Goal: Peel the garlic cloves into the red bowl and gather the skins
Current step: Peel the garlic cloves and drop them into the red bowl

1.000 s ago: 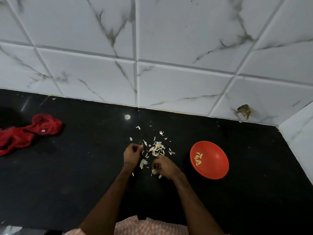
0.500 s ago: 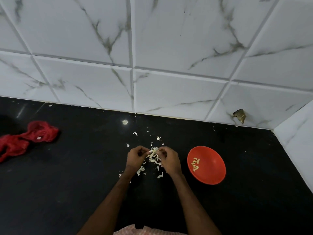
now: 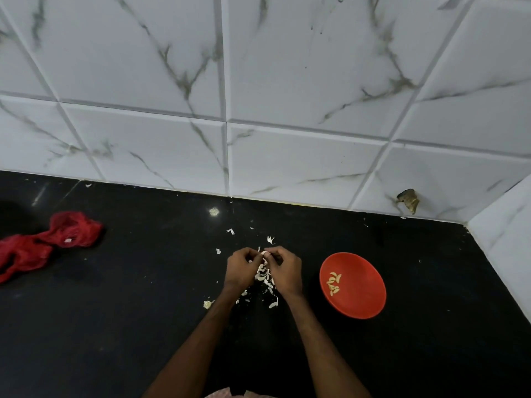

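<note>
Garlic clove (image 3: pixel 264 253) is pinched between left hand (image 3: pixel 240 270) and right hand (image 3: pixel 285 270), both curled on it; red bowl (image 3: pixel 365 297) lies to their right, nearest the right hand.

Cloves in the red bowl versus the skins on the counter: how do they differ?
The cloves are yellowish, curved pieces; the skins are white, thin flakes. The cloves sit clustered inside the red bowl; the skins lie scattered loose on the black counter. Both are small garlic bits.
</note>
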The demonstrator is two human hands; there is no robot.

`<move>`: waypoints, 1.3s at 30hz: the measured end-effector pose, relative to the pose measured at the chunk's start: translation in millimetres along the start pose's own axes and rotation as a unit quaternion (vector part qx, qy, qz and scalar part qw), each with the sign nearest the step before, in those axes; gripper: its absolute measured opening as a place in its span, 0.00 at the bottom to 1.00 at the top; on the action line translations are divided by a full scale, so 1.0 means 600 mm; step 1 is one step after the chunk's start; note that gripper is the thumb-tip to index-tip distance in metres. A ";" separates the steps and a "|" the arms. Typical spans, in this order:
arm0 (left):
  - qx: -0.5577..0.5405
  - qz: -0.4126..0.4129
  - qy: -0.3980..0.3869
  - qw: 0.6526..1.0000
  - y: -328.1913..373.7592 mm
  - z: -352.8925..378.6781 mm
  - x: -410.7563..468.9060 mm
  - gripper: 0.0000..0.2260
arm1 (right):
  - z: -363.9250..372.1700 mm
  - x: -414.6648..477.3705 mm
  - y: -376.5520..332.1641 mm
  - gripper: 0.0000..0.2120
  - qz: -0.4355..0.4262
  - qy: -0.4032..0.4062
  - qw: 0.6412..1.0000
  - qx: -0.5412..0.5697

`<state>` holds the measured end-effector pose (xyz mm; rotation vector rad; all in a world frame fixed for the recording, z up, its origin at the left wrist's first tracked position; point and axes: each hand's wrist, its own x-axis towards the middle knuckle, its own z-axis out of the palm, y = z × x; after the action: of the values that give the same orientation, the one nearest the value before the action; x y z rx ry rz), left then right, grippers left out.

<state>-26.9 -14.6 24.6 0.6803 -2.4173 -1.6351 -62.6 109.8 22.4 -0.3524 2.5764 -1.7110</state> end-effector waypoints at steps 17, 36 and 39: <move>0.039 0.017 0.023 0.999 0.027 -0.008 -0.004 0.11 | -0.017 0.009 -0.033 0.13 0.186 -0.115 0.950 0.222; 0.161 0.015 -0.065 0.985 -0.029 0.029 -0.016 0.05 | -0.072 -0.026 0.021 0.21 0.128 -0.041 0.895 -0.425; 0.163 0.018 -0.065 0.984 -0.034 0.032 -0.015 0.04 | -0.070 -0.030 0.019 0.17 0.153 -0.083 0.851 -0.495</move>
<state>-20.1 -0.6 -0.4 0.5835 -2.8081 -1.3197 -53.4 155.9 26.7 -0.0669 2.9200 -0.1379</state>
